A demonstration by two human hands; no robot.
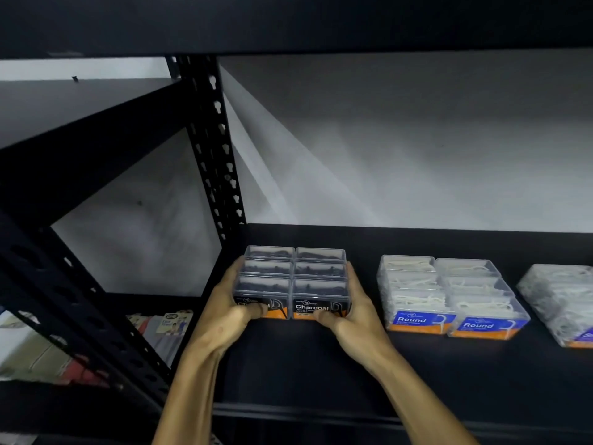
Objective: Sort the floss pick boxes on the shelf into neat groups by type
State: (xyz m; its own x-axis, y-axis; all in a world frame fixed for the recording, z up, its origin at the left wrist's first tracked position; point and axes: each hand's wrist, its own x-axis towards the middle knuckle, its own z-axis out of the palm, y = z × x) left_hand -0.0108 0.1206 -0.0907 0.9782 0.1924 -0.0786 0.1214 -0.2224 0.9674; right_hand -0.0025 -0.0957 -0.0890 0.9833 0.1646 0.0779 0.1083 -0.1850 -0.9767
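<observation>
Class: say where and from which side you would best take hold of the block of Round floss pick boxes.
Clamp the Round block by its two outer side walls, coming from the front: it is wide and low, with free shelf on both flanks.

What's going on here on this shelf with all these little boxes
A person is tidying floss pick boxes on a black shelf. Both hands clasp a block of Charcoal boxes, two across and three deep: the left hand on its left side, the right hand on its right, thumbs on the front labels. To the right, apart from it, sits a squared-up group of Round boxes, and a third group of clear boxes is cut off by the frame edge.
</observation>
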